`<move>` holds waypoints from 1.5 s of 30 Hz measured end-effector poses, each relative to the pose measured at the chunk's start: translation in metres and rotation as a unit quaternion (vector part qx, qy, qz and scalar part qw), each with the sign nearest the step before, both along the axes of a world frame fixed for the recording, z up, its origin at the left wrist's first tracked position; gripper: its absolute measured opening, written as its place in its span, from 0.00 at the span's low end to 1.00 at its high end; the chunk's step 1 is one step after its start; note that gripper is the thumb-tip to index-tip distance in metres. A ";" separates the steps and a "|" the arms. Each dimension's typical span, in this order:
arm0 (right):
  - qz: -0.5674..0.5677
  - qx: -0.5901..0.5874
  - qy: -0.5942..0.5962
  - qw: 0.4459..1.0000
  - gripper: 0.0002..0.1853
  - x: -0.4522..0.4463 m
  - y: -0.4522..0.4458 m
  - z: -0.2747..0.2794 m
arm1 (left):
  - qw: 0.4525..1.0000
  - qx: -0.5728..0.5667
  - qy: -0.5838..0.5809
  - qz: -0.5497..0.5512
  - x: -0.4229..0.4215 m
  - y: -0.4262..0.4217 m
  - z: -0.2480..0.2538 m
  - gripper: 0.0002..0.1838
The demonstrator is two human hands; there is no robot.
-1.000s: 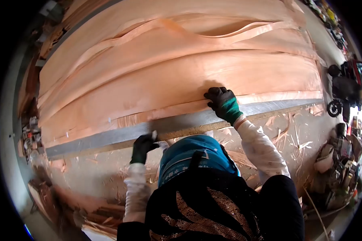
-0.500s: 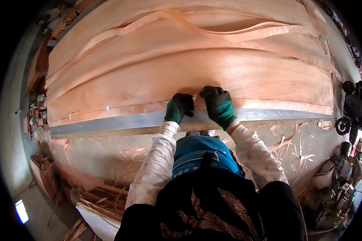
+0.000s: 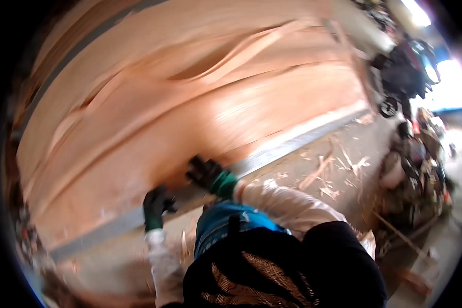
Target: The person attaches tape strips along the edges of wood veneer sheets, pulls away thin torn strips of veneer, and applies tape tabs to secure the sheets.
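Thin reddish-brown wood veneer sheets (image 3: 154, 128) lie in wavy layers across a bench. A grey metal strip (image 3: 272, 152) runs along the near edge. My left hand (image 3: 158, 205), in a black and green glove, is over this edge; its fingers are smeared by motion, so I cannot tell whether they grip anything. A little up and to the right, my right hand (image 3: 210, 175) in a matching glove is over the veneer's near margin. Its fingers look apart, and nothing shows in them.
Veneer scraps (image 3: 326, 172) are strewn on the floor beyond the bench's near edge. A heap of mixed items (image 3: 413, 169) is at the right. Farther back there, a dark wheeled vehicle (image 3: 405, 69) stands near a bright opening.
The view has swung to the right and tilted, so the bench now slants. Both hands appear lower and farther left. The small white piece between them no longer shows.
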State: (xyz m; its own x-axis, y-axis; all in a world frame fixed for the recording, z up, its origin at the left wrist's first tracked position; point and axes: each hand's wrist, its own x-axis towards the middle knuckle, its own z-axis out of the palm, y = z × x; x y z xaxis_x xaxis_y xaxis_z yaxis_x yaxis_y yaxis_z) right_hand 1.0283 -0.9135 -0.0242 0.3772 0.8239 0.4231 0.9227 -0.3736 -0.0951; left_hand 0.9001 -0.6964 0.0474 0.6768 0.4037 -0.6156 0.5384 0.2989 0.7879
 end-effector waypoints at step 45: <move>-0.314 0.128 0.277 0.899 0.17 0.377 -0.754 0.100 | 0.532 0.771 -0.093 -0.337 0.384 -0.525 -0.060 0.40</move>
State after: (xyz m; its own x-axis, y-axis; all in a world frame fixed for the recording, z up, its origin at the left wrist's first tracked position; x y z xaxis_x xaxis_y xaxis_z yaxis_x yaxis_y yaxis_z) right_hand 1.4055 -1.6676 0.0760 0.9457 0.2760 0.1719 0.3207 -0.7047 -0.6329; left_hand 1.2839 -1.2218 -0.0127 0.9790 -0.0417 0.1996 -0.0167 -0.9919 -0.1257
